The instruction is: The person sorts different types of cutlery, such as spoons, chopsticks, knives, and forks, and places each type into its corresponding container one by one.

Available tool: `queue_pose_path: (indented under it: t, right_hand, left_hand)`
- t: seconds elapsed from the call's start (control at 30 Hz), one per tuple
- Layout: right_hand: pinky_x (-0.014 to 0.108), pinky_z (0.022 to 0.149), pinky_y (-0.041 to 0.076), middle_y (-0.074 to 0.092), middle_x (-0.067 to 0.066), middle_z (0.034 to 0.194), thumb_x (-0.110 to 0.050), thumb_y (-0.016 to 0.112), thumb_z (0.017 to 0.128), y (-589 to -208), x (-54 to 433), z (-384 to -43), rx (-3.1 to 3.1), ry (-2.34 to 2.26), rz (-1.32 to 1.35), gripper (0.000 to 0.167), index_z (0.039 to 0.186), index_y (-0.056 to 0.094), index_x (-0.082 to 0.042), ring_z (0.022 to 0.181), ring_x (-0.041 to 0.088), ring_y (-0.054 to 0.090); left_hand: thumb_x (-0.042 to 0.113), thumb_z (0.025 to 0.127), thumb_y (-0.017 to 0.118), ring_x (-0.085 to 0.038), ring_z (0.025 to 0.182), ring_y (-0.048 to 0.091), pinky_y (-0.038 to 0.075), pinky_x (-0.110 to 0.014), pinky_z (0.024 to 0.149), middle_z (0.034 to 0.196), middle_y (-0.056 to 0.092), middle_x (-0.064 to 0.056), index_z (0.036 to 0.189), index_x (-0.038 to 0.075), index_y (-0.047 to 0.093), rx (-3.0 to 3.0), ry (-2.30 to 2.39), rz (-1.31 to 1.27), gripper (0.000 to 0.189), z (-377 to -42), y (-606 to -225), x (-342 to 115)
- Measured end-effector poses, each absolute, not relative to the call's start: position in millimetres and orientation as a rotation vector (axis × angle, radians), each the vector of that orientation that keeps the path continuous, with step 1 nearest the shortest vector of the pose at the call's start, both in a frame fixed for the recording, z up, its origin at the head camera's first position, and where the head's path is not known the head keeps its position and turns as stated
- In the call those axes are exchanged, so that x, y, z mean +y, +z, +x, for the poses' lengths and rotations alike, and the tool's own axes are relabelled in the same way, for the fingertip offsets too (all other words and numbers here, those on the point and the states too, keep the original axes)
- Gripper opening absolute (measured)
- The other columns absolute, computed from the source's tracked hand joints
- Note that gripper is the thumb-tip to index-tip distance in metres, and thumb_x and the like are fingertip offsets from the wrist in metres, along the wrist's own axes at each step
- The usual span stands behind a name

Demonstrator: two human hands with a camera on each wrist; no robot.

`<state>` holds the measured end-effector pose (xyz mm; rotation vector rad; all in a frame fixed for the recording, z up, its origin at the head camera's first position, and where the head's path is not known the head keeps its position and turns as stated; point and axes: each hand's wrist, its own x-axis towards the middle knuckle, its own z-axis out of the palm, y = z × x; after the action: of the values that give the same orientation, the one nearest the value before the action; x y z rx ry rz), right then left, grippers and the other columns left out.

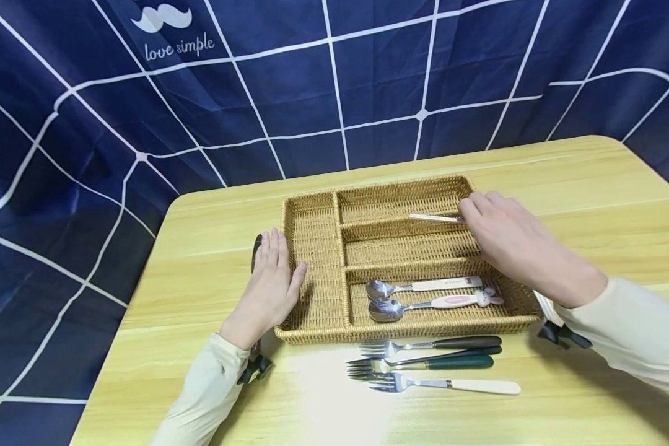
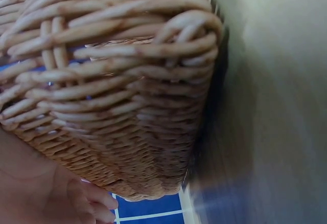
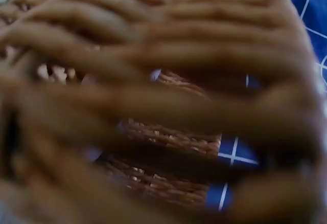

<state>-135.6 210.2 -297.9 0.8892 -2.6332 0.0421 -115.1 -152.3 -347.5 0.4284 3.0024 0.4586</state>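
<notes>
A woven wicker cutlery tray with compartments lies on the table. My left hand rests along its left side, fingers straight and thumb over the rim; in the left wrist view the woven wall fills much of the picture. Over the tray's right end, my right hand holds a slim utensil, its white end pointing left above the back compartments. Its other end is hidden by the hand. Two spoons lie in the front compartment, one with a plain white handle, one with a rabbit-shaped handle.
Several forks lie in front of the tray: a black-handled fork, a green-handled fork and a white-handled fork among them. A dark object shows beside the left fingers. Behind the wooden table hangs a blue checked cloth.
</notes>
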Motion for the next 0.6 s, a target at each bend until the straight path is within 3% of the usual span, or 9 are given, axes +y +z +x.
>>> queue_pose_path:
  t: [0.27,0.47,0.6]
  right_hand:
    - [0.038,0.054,0.04,0.046,0.011,0.078,0.021,0.047,0.071,-300,202,-136,-2.649,0.037,0.89,0.026,0.089,0.047,0.002,0.07,0.03,0.046]
    - [0.035,0.053,0.036,0.041,0.008,0.074,0.024,0.049,0.06,-293,201,-138,-2.591,0.013,0.954,0.035,0.085,0.045,0.0,0.066,0.027,0.041]
    - [0.034,0.053,0.034,0.04,0.007,0.074,0.025,0.051,0.059,-288,199,-139,-2.589,0.008,0.981,0.037,0.084,0.043,-0.001,0.066,0.026,0.039]
  left_hand:
    - [0.039,0.106,0.025,-0.039,0.145,-0.01,0.001,-0.049,0.119,0.155,-0.012,-0.026,0.149,-0.011,-0.001,3.0,0.465,0.44,0.07,-115,-348,-152]
    - [0.039,0.105,0.024,-0.04,0.145,-0.009,0.002,-0.05,0.118,0.156,-0.01,-0.028,0.148,-0.012,0.0,3.014,0.455,0.45,0.071,-115,-350,-152]
    - [0.038,0.105,0.025,-0.04,0.145,-0.009,0.001,-0.049,0.119,0.156,-0.011,-0.027,0.148,-0.011,-0.001,3.013,0.459,0.439,0.071,-116,-350,-152]
